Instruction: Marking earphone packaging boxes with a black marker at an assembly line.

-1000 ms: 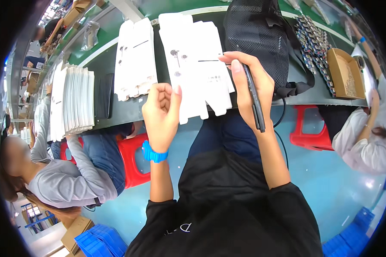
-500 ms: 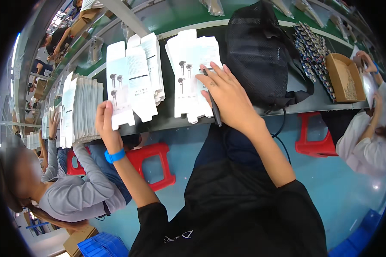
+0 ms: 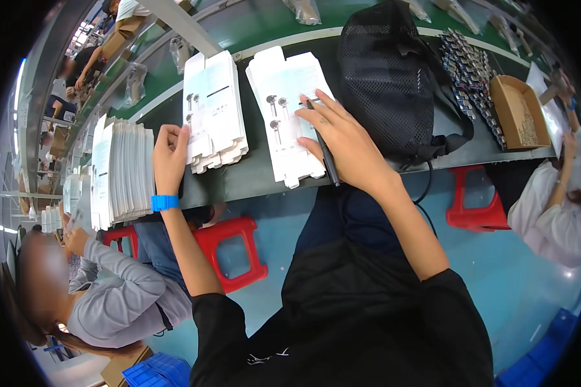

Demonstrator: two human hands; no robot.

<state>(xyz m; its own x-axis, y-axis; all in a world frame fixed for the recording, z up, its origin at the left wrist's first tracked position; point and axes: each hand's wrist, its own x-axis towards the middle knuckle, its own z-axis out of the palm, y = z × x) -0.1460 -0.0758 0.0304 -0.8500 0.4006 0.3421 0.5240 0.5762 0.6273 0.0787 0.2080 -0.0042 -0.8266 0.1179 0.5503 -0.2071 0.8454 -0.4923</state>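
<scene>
A long workbench (image 3: pixel 252 177) with a dark top runs across the upper half of the view, and behind it lies a green conveyor belt (image 3: pixel 265 22) with a pale stripe along its near edge. Below the bench the floor (image 3: pixel 516 258) is light blue. Two red stools (image 3: pixel 232 248) stand on that floor, one under the bench at the middle and one to the right.

On the bench, right of centre, sits a black mesh bag (image 3: pixel 387 77). To the right of the bag is an open brown cardboard box (image 3: pixel 519 113). Left of the bag lie two piles of flat white cartons: the right pile (image 3: pixel 284 106) just beside the bag and the left pile (image 3: pixel 213 106) next to it. Further left along the bench stands a thick stack of white cartons (image 3: pixel 122 171) on edge.

The right hand (image 3: pixel 339 145) lies flat on the right pile, fingers spread — a black pen (image 3: pixel 326 158) is pinned under them, pointing toward the bench's near edge. The left hand (image 3: pixel 171 155), with a blue wristband (image 3: pixel 164 202), is curled at the near left edge of the left pile, fingertips touching the cartons; I cannot tell whether it grips any.

A person in a grey sleeve (image 3: pixel 119 297) sits at the bench on the left — another in white (image 3: pixel 552 213) on the right.
</scene>
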